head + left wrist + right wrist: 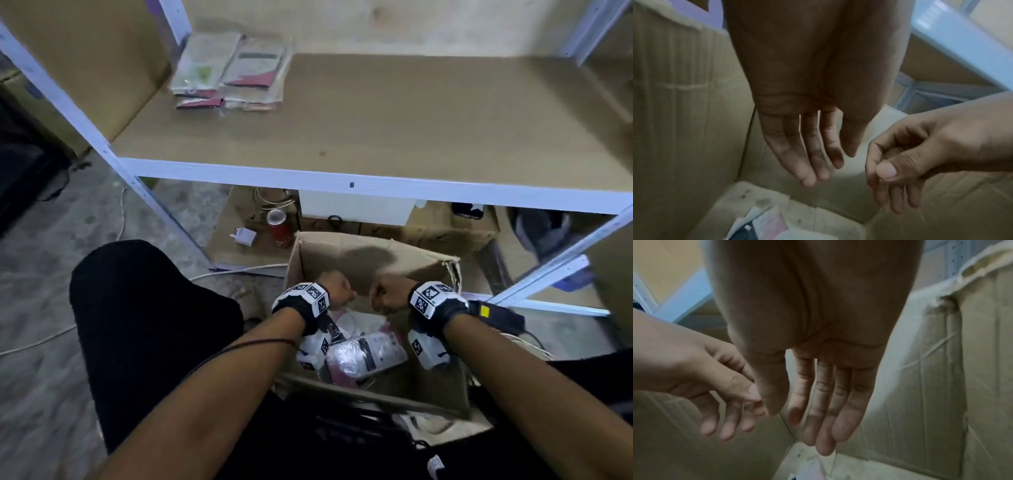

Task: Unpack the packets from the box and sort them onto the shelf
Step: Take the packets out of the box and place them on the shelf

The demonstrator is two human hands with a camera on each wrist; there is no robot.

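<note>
An open cardboard box (pixel 359 255) stands on the floor below the shelf (pixel 394 113). Both my hands reach down into it side by side. My left hand (pixel 337 291) (pixel 830 167) has straight fingers and holds nothing. My right hand (pixel 388 296) (pixel 797 426) is likewise empty, its fingers straight and pointing down. Several white and pink plastic packets (pixel 363 356) (pixel 764 225) lie on the box floor under my wrists, apart from the fingers. A few packets (pixel 233 75) lie stacked at the shelf's back left.
Under the shelf stand a red can (pixel 281 228), a white plug (pixel 246 236) and a white box (pixel 356 207). White cables run over the floor at left. A black device (pixel 496 315) lies right of the box. My knee (pixel 137 325) is beside the box.
</note>
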